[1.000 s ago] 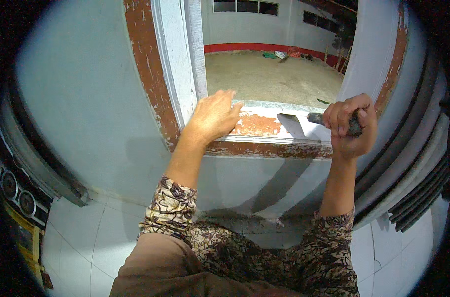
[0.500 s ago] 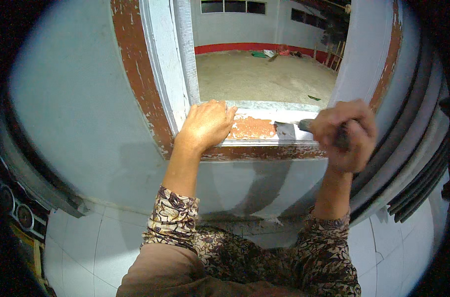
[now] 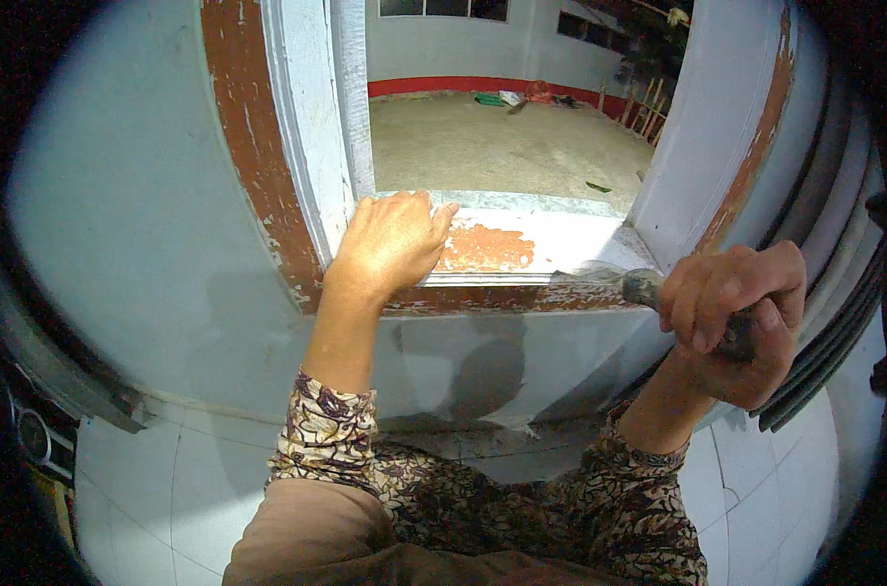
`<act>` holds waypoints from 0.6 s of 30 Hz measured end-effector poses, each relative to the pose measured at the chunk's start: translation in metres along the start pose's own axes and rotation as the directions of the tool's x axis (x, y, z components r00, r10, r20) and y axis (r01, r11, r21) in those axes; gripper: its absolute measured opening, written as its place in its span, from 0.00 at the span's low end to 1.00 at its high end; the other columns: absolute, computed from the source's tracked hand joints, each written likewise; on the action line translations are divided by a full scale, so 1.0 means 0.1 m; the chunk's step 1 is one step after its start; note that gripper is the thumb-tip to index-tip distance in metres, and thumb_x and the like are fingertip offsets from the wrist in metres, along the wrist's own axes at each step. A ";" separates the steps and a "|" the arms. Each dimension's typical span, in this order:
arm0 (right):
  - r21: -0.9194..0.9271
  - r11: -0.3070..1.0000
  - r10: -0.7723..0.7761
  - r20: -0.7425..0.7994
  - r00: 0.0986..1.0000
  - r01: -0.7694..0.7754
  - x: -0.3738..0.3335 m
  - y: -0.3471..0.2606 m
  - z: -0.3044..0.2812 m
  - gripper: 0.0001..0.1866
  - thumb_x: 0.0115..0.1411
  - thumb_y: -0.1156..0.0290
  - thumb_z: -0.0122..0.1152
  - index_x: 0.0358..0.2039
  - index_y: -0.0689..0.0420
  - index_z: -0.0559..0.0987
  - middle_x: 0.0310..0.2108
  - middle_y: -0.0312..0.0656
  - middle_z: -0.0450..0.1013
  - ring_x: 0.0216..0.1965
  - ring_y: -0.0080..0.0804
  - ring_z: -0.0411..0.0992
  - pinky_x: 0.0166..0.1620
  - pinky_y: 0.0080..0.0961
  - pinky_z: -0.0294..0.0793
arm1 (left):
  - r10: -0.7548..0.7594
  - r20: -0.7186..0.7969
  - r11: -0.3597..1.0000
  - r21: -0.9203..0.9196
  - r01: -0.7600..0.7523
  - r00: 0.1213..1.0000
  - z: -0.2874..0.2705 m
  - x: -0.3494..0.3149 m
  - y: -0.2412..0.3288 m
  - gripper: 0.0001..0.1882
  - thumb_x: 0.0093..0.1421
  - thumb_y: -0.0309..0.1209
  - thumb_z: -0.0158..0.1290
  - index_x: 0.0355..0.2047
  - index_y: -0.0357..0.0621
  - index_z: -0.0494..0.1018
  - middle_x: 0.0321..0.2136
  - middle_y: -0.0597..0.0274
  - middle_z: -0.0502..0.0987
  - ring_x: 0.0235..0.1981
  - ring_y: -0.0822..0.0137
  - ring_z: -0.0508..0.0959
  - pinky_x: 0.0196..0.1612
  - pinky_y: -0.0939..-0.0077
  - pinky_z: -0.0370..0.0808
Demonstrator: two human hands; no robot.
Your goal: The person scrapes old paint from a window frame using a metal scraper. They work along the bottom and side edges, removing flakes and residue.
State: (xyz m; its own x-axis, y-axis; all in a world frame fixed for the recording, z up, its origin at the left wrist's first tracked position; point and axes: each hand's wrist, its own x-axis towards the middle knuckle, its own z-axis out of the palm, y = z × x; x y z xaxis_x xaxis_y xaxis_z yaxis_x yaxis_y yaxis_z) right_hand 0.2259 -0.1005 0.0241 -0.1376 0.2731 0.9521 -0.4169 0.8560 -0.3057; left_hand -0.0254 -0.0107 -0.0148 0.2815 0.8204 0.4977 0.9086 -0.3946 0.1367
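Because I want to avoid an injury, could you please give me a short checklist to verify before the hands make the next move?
1. Right hand closed around the handle of the scraper: ok.
2. Left hand apart from the blade: ok, it rests at the left end of the window sill.
3. Sleeves away from the blade: ok, both end well below it.
4. Sill one even colour: not ok, an orange-brown patch shows amid white.
5. Blade touching the sill: cannot tell from this angle.
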 end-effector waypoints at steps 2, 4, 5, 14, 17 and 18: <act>-0.063 0.997 0.040 -0.062 0.997 -0.044 0.00 0.00 0.02 0.16 0.63 0.64 0.49 0.28 0.67 0.72 0.15 0.41 0.66 0.12 0.26 0.62 0.17 0.23 0.61 | 0.002 0.006 1.000 -0.005 -0.002 1.000 0.00 0.00 0.00 0.25 0.67 0.44 0.42 0.26 0.32 0.74 0.27 0.37 0.76 0.32 0.37 0.75 0.37 0.46 0.70; -0.146 0.988 0.042 -0.072 0.997 -0.052 0.01 0.01 0.05 0.16 0.63 0.64 0.50 0.28 0.67 0.71 0.16 0.41 0.66 0.12 0.25 0.62 0.16 0.22 0.61 | -0.001 -0.001 1.000 -0.008 0.001 1.000 0.01 0.01 0.00 0.25 0.67 0.44 0.42 0.26 0.32 0.73 0.27 0.37 0.76 0.32 0.37 0.75 0.37 0.46 0.70; -0.220 0.968 0.107 -0.080 0.991 -0.122 0.02 0.06 0.07 0.16 0.63 0.64 0.50 0.28 0.67 0.71 0.16 0.41 0.66 0.13 0.25 0.62 0.16 0.22 0.60 | 0.004 0.000 1.000 -0.002 -0.004 1.000 0.01 0.01 0.00 0.25 0.67 0.44 0.42 0.26 0.32 0.73 0.27 0.37 0.76 0.32 0.37 0.75 0.37 0.45 0.70; -0.136 0.978 0.151 -0.080 0.985 -0.161 0.08 0.09 0.08 0.14 0.61 0.67 0.49 0.29 0.68 0.70 0.15 0.40 0.63 0.12 0.23 0.60 0.15 0.22 0.61 | 0.019 -0.018 1.000 0.002 -0.019 1.000 0.03 -0.01 -0.01 0.25 0.67 0.43 0.41 0.26 0.32 0.73 0.27 0.37 0.76 0.31 0.37 0.75 0.38 0.45 0.70; -0.006 1.000 0.025 -0.044 0.999 -0.025 0.04 0.13 0.08 0.13 0.61 0.67 0.48 0.29 0.68 0.70 0.15 0.40 0.63 0.12 0.22 0.60 0.15 0.22 0.60 | 0.017 -0.002 1.000 0.003 -0.017 1.000 0.03 -0.03 -0.01 0.24 0.67 0.42 0.41 0.26 0.32 0.72 0.27 0.38 0.76 0.31 0.37 0.75 0.38 0.45 0.70; 0.052 0.997 -0.063 -0.038 0.997 0.065 0.03 0.12 0.08 0.13 0.61 0.68 0.47 0.29 0.68 0.70 0.15 0.39 0.63 0.11 0.22 0.60 0.15 0.22 0.60 | 0.012 -0.006 1.000 -0.007 -0.012 1.000 0.04 -0.03 0.00 0.24 0.67 0.42 0.40 0.26 0.32 0.72 0.27 0.38 0.76 0.31 0.37 0.75 0.38 0.45 0.70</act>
State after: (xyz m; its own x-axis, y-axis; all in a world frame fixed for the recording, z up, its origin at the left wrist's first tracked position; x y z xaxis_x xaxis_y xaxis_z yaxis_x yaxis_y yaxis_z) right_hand 0.2129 -0.0928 0.0232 -0.0770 0.2349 0.9690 -0.4712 0.8479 -0.2430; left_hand -0.0255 -0.0113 -0.0193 0.2908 0.8132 0.5042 0.9030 -0.4075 0.1363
